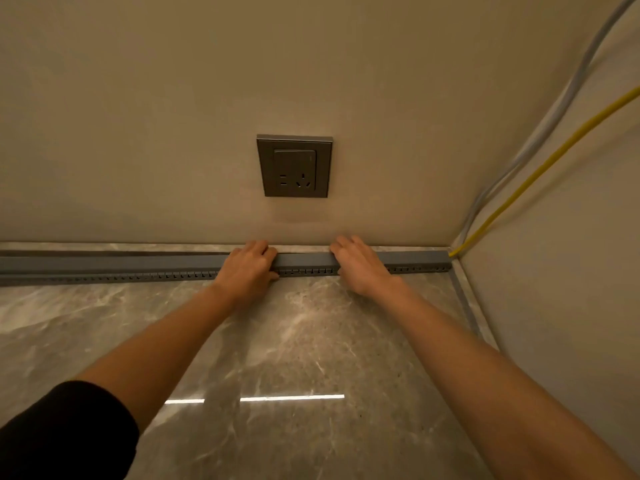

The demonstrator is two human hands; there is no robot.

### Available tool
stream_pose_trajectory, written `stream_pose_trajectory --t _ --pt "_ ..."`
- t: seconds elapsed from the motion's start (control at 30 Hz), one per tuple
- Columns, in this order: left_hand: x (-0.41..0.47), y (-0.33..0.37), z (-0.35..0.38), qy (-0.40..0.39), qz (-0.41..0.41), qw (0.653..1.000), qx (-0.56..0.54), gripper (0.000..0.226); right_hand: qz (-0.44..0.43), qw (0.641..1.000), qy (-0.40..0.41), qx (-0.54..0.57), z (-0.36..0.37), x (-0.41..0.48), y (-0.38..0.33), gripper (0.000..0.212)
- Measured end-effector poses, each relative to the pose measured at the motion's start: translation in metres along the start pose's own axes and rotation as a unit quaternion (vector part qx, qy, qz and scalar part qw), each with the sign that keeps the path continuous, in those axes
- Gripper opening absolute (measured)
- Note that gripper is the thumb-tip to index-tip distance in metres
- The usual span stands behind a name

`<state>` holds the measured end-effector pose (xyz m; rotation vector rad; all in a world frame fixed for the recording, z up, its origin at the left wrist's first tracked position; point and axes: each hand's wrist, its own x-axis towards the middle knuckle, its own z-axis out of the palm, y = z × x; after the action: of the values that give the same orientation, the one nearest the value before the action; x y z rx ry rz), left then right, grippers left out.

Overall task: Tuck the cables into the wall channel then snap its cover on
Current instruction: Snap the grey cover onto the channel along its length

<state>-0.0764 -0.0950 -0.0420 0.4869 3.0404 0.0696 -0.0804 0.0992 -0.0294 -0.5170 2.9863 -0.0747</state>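
A long grey slotted channel (138, 270) runs along the foot of the wall, from the left edge to the right corner. Its flat grey cover (304, 259) lies on top along its length. My left hand (247, 266) wraps over the cover below the wall socket, fingers on the wall side, thumb on the front. My right hand (358, 263) grips it the same way a short way to the right. A yellow cable (540, 169) and grey cables (512, 161) come down the right wall and enter the channel's end at the corner. Inside the channel the cables are hidden.
A dark wall socket (295, 166) sits on the wall above my hands. Glossy marble floor (294, 358) spreads in front of the channel. The right wall (571, 254) meets the back wall close to my right hand.
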Motion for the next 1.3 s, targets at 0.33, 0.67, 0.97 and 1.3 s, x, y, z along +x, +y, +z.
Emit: stream_pose_trajectory --t 0.33,0.67,0.97,1.3 --pt "-0.005 -0.013 0.002 -0.003 0.006 1.000 0.022 0.035 0.023 0.999 0.028 0.015 0.004 0.009 -0.064 0.033" --pt "-0.020 -0.074 -0.006 0.003 0.043 0.997 -0.066 0.044 0.101 0.995 0.003 0.002 0.000 0.021 -0.090 0.029" --pt "-0.042 -0.117 -0.004 0.009 0.057 0.998 -0.014 0.034 0.205 0.978 -0.004 -0.033 -0.005 0.022 -0.124 0.029" --pt "-0.036 -0.127 -0.003 0.014 0.062 0.997 -0.052 0.038 0.147 0.989 -0.010 0.015 -0.002 0.050 -0.175 0.026"
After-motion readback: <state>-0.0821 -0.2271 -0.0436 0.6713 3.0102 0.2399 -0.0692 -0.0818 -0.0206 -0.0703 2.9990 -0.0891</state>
